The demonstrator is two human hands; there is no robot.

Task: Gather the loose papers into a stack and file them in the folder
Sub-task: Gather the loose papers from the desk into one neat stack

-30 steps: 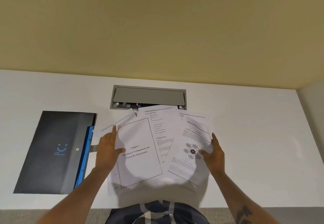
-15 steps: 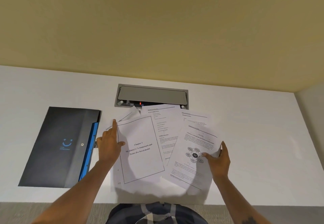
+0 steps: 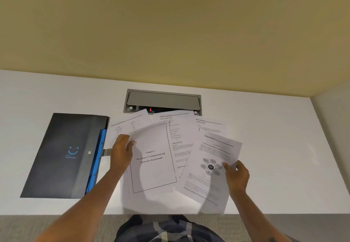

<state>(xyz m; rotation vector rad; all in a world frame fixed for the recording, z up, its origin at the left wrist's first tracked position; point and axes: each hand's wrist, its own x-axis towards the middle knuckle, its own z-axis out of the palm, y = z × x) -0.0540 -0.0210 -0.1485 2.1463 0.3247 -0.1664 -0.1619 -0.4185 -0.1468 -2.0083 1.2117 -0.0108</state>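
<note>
My left hand point(image 3: 121, 154) pinches the Chapter 3 sheet point(image 3: 153, 158) at its 10 o'clock corner; right hand point(image 3: 237, 175) clamps the diagram pg point(image 3: 210, 167) at 3 o'clock. Folder point(image 3: 64, 156) lies untouched.

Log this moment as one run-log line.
left hand: pinching Chapter 3 sheet | right hand: gripping diagram sheet | papers: fanned, unstacked | folder: closed, left

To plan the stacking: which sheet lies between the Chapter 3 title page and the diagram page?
Head view: a white text-only sheet, partly covered by the title page and the diagram page.
</note>
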